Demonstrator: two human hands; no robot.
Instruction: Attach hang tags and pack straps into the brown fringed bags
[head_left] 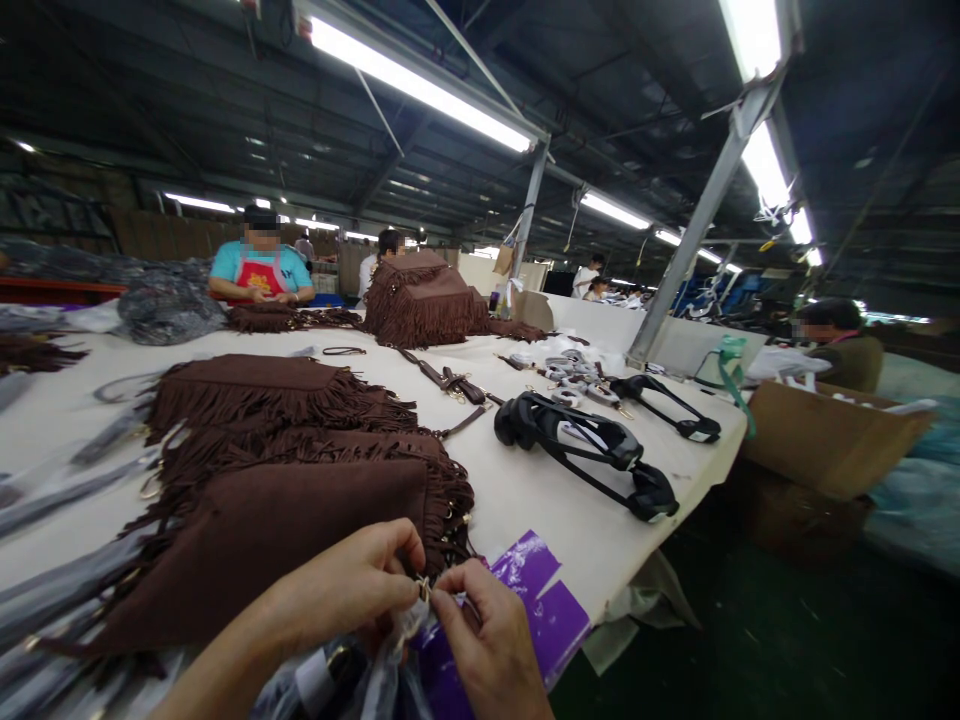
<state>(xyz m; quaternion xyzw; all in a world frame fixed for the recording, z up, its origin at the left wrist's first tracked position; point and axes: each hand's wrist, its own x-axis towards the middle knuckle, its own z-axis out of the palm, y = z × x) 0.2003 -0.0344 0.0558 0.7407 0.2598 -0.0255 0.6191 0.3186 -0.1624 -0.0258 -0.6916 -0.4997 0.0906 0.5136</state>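
Observation:
My left hand (349,585) and my right hand (491,630) meet at the table's near edge, both closed in a pinch. Between the fingertips is a small gold-coloured metal clasp (424,588), partly covered by the fingers. A plastic-wrapped strap (390,665) hangs just below it; whether the two are joined I cannot tell. Beyond my left hand lies a dark brown fringed bag (300,540), with more brown fringed bags (247,385) behind it. A shiny purple sheet (551,610) lies under and beside my right hand.
Black strapped headgear (570,440) rests on the pale table (517,510). Farther back are brown straps (442,378), wrapped straps (574,370) and a pile of fringed bags (420,300). A cardboard box (832,435) stands right of the table. A co-worker (261,262) is across it.

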